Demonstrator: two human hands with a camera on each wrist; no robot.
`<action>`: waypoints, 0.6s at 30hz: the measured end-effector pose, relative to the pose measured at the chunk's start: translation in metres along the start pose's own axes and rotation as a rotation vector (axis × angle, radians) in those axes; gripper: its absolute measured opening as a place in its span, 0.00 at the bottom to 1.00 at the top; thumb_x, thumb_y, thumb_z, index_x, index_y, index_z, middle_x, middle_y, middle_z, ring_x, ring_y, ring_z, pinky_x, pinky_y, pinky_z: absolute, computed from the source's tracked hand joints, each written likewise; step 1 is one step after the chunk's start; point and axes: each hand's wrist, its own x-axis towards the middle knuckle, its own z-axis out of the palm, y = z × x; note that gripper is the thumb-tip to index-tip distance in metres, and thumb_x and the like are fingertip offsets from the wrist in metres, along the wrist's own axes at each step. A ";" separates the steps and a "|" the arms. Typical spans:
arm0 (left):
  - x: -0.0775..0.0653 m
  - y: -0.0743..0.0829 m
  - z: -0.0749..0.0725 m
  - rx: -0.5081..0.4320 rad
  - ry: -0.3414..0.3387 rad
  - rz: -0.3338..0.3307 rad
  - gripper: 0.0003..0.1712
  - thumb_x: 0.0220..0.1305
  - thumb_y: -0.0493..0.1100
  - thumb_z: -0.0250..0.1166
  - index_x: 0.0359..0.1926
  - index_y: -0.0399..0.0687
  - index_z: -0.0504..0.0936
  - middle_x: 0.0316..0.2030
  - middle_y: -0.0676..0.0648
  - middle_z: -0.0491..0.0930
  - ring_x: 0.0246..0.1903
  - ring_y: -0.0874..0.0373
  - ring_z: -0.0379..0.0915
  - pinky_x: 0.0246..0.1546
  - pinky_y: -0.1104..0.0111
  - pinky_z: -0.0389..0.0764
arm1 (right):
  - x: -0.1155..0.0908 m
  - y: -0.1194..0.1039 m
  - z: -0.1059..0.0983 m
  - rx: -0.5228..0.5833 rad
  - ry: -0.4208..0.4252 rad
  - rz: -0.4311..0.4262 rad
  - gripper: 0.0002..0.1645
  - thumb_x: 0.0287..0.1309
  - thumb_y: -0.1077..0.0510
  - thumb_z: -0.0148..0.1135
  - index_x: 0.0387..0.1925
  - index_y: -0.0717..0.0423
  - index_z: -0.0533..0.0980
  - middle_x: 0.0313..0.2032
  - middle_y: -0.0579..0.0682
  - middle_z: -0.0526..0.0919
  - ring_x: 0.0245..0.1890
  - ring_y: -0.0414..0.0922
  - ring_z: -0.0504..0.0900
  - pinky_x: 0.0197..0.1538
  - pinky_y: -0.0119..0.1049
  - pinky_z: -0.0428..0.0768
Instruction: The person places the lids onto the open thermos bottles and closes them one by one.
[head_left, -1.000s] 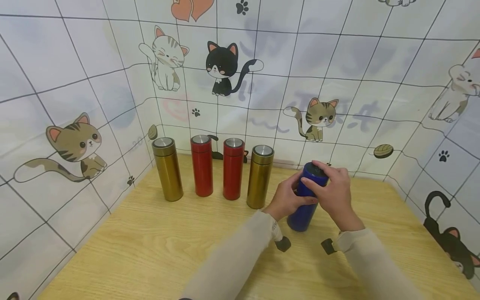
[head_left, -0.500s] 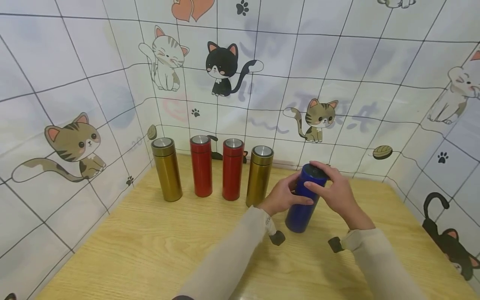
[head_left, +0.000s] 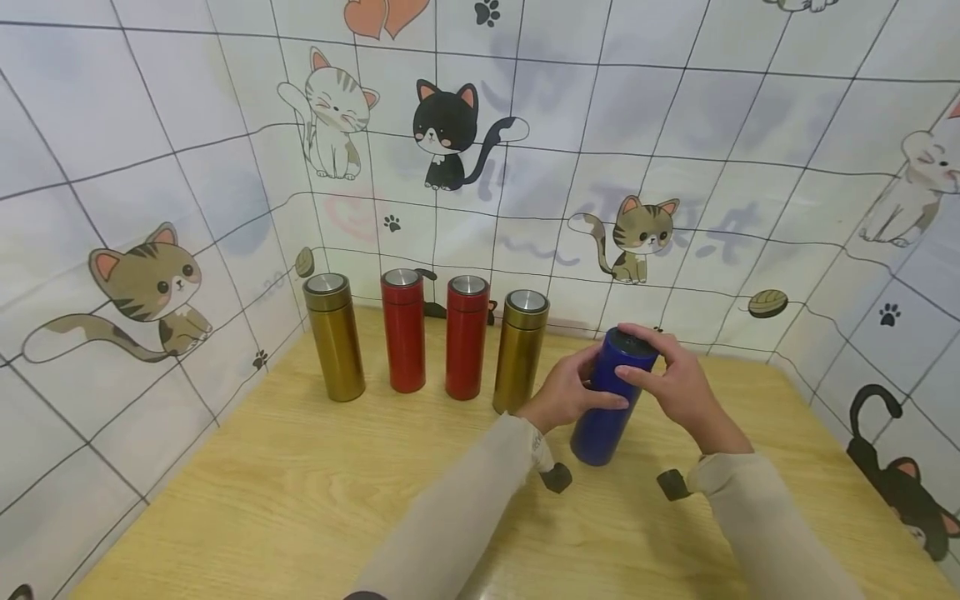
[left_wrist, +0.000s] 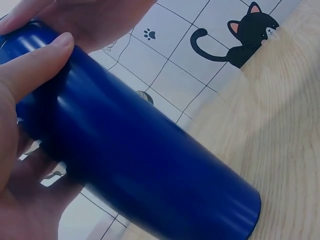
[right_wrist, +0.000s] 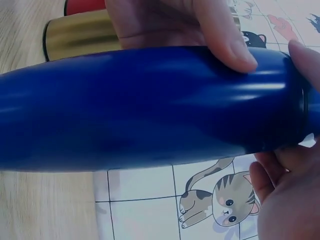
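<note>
A glossy blue thermos flask (head_left: pixel 609 429) with a dark top stands at the right of the table, its base at the tabletop. Its body is gripped by my left hand (head_left: pixel 562 396), thumb across the near side and fingers behind. My right hand (head_left: pixel 678 387) holds the flask's upper end, the index finger over the top and the thumb on the near side. Close up in the left wrist view, the flask (left_wrist: pixel 150 150) has the left thumb on it. In the right wrist view, a thin seam circles the flask (right_wrist: pixel 150 105) near the right fingers.
Left of the hands stand a gold flask (head_left: pixel 517 367), two red flasks (head_left: pixel 465 350) and another gold flask (head_left: pixel 337 350), upright in a row with silvery lids. Cat-patterned walls (head_left: pixel 525 192) enclose the wooden table (head_left: pixel 300 492) at the back and sides.
My right hand and wrist have shifted slightly right, its thumb now a little lower on the flask. My left wrist has edged left. The row of flasks stays put.
</note>
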 end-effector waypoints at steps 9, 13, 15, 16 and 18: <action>-0.005 0.008 0.009 0.019 0.079 0.022 0.49 0.52 0.32 0.74 0.73 0.54 0.62 0.58 0.48 0.77 0.50 0.64 0.76 0.49 0.71 0.77 | -0.004 -0.003 0.011 -0.108 0.141 -0.031 0.33 0.54 0.61 0.71 0.63 0.54 0.73 0.44 0.60 0.72 0.45 0.50 0.68 0.51 0.59 0.65; -0.004 0.005 0.011 0.046 0.105 0.032 0.50 0.51 0.33 0.75 0.73 0.54 0.61 0.59 0.48 0.76 0.51 0.64 0.76 0.49 0.71 0.77 | -0.002 -0.001 0.013 -0.119 0.154 -0.027 0.33 0.54 0.61 0.71 0.63 0.54 0.73 0.44 0.61 0.72 0.43 0.49 0.66 0.47 0.52 0.65; -0.003 0.003 0.011 0.060 0.113 0.027 0.50 0.52 0.35 0.75 0.73 0.57 0.61 0.59 0.51 0.75 0.52 0.64 0.75 0.50 0.71 0.76 | 0.000 0.001 0.012 -0.110 0.133 -0.020 0.33 0.55 0.62 0.70 0.64 0.55 0.72 0.44 0.61 0.72 0.43 0.48 0.64 0.45 0.50 0.64; -0.003 0.002 0.011 0.066 0.116 0.025 0.50 0.52 0.37 0.76 0.73 0.60 0.61 0.59 0.53 0.75 0.52 0.64 0.75 0.50 0.71 0.76 | 0.001 0.002 0.011 -0.101 0.121 -0.015 0.34 0.56 0.62 0.69 0.64 0.55 0.71 0.45 0.61 0.72 0.42 0.48 0.63 0.43 0.49 0.64; -0.002 0.000 0.012 0.079 0.120 0.015 0.50 0.52 0.39 0.76 0.72 0.63 0.61 0.60 0.55 0.74 0.53 0.64 0.74 0.51 0.69 0.76 | 0.002 0.003 0.010 -0.077 0.095 -0.001 0.35 0.56 0.62 0.68 0.66 0.55 0.69 0.46 0.61 0.71 0.42 0.48 0.62 0.41 0.46 0.63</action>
